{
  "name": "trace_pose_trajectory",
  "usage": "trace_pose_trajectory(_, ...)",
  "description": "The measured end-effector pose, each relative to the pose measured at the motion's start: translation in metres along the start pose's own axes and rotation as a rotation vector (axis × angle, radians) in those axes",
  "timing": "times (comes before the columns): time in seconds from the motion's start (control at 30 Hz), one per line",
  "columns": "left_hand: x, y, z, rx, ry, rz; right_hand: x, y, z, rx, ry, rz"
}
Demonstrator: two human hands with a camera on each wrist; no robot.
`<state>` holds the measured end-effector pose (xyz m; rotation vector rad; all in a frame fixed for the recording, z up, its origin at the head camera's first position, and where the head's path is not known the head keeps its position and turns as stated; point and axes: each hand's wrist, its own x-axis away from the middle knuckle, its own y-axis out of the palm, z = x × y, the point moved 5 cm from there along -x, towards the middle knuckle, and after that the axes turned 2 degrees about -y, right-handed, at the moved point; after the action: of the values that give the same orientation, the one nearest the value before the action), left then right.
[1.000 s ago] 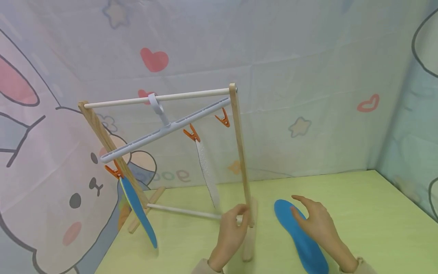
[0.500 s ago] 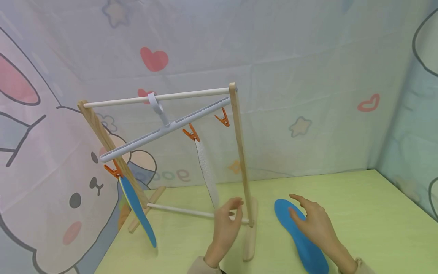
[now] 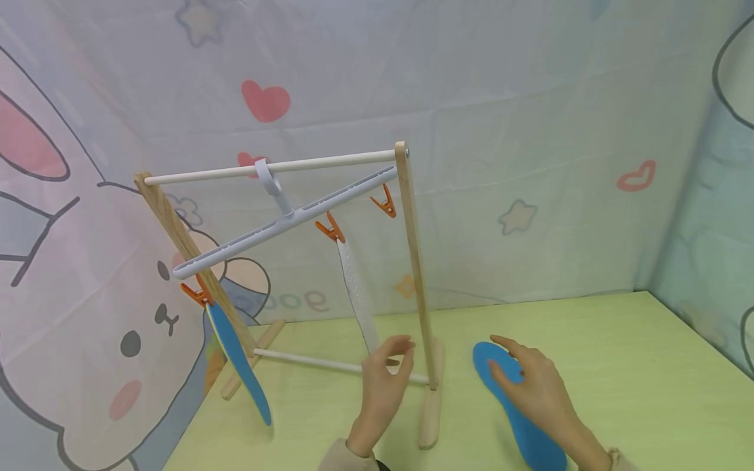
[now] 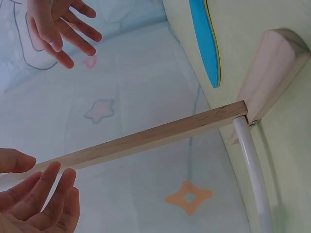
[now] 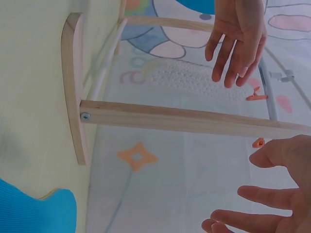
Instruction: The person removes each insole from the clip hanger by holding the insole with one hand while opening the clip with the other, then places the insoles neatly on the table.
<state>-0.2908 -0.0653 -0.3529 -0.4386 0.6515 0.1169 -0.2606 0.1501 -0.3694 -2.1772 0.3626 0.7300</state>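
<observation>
Over the yellow-green table [image 3: 636, 379], your right hand [image 3: 536, 387] hangs with its fingers spread, holding nothing; below it in the head view, a blue insole [image 3: 527, 428] lies on the tabletop. Your left hand [image 3: 381, 384] is near the wooden rack [image 3: 415, 261], fingers loosely bent, likewise gripping nothing. Under the pale hanger [image 3: 288, 222], orange clips [image 3: 202, 292] hold a second insole [image 3: 237, 360] and a white textured strip [image 3: 356, 294].

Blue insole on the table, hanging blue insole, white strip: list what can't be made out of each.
Blue insole: head view, part under the right hand; near end cut by the bottom edge.
Hanging blue insole: right wrist view, mostly beyond the top edge.
White strip: head view, lower tip behind the left hand.
</observation>
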Motion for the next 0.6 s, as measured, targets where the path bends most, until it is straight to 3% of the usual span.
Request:
trace_pose_trajectory(0.3,-0.003,-0.01,0.004,0.022,0.101,0.09,0.001,0.001,-0.013,-0.025,-0.062,0.07)
trace_pose_trajectory(0.6,-0.005,-0.015,0.004,0.055,0.126,0.105,0.0,0.006,-0.022,-0.077,-0.03,0.035)
